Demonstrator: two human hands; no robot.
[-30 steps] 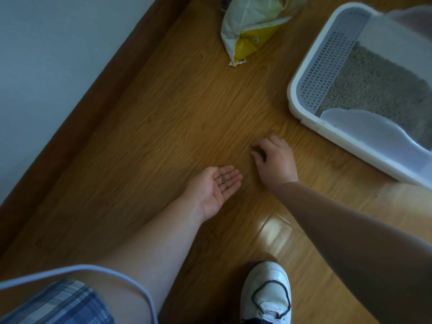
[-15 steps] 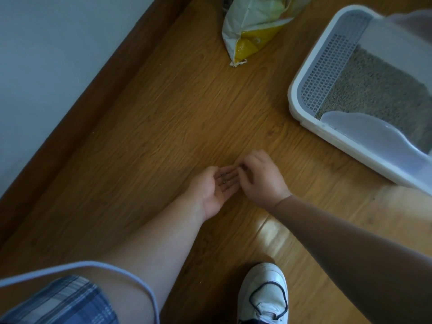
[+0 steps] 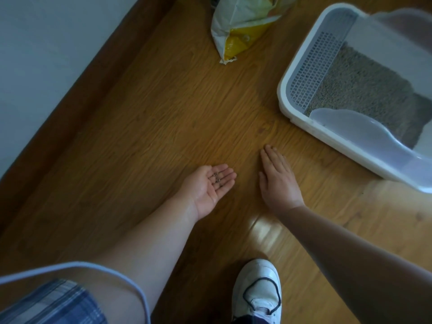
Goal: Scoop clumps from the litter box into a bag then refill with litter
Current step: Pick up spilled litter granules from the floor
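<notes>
Left grip [image 3: 211,187]: released, palm up, a few grains [image 3: 217,178] lying on its fingers.
Right grip [image 3: 278,181]: released, flat, palm down on the floor [image 3: 163,125].
Box [image 3: 284,90]: right of both, grey litter [image 3: 364,90] inside.
Bag [image 3: 243,26]: on the floor, beyond the hands.

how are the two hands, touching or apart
Apart. The head view shows wooden floor between the left hand, palm up, and the flat right hand.

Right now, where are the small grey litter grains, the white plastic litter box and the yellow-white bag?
Small grey litter grains [image 3: 217,178]: head view, middle of cluster.
White plastic litter box [image 3: 285,90]: head view, left rim.
Yellow-white bag [image 3: 236,44]: head view, yellow panel.
</notes>
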